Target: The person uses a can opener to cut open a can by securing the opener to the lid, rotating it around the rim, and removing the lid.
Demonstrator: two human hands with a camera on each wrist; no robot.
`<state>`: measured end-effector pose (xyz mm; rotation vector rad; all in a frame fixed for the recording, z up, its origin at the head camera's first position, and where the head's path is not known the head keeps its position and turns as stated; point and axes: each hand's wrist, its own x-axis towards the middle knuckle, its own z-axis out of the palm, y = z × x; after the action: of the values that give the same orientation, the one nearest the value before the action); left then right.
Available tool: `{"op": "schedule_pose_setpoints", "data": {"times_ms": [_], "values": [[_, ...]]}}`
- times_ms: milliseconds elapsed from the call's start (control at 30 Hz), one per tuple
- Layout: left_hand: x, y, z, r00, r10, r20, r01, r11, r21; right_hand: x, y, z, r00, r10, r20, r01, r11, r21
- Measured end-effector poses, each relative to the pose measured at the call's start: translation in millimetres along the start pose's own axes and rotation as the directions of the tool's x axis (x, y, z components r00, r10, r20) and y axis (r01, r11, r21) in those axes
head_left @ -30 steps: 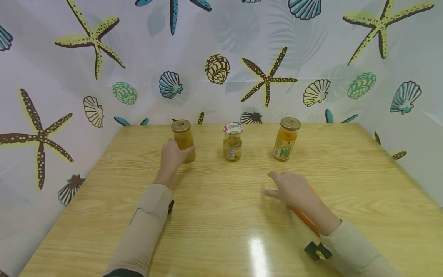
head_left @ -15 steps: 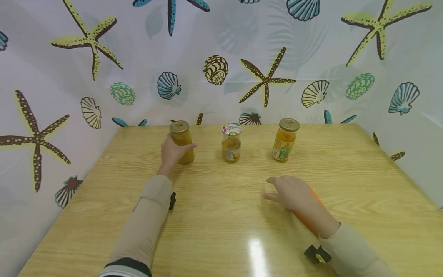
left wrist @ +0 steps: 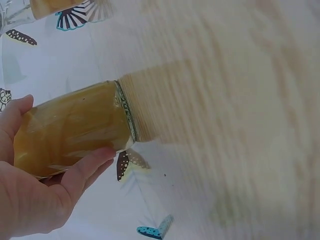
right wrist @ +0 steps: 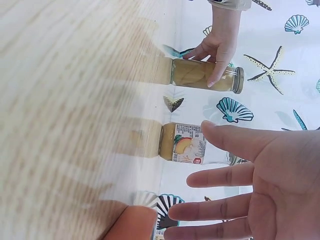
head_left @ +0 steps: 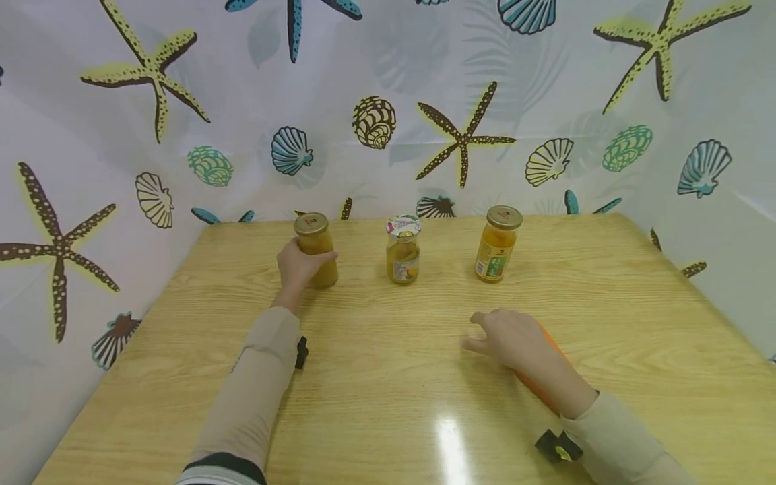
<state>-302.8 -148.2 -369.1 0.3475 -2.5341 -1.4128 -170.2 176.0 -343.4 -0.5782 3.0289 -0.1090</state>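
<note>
1. Shell-and-starfish cloth (head_left: 339, 101) fills the upper frame behind a pale wooden worktop (head_left: 388, 377).
2. Left of centre, the left hand (head_left: 297, 267) grips the tall jar (head_left: 318, 240), thumb across its front; the jar stands upright near the worktop's far edge.
3. Compared with a second ago, that hand wraps closer round the jar, which shows no clear shift of its own.
4. Judging by this, the grip looks settled, though the jar's base still seems to rest on the worktop.
5. Right of centre, the right hand (head_left: 506, 337) holds nothing, fingers extended; an orange object (right wrist: 132, 224) nearby is partly hidden, its kind unclear.
6. Untouched: the small jar (head_left: 403, 252) at centre and the orange jar (head_left: 496, 244) to its right.
</note>
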Motion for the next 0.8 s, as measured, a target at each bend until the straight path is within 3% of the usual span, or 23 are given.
{"op": "schedule_pose_setpoints", "data": {"times_ms": [800], "values": [[-9.1, 1.2, -5.6, 1.000, -0.002, 0.015, 0.003, 0.998, -0.068, -3.7, 3.8, 4.5, 0.999, -0.028, -0.023, 0.029, 1.000, 0.011]]}}
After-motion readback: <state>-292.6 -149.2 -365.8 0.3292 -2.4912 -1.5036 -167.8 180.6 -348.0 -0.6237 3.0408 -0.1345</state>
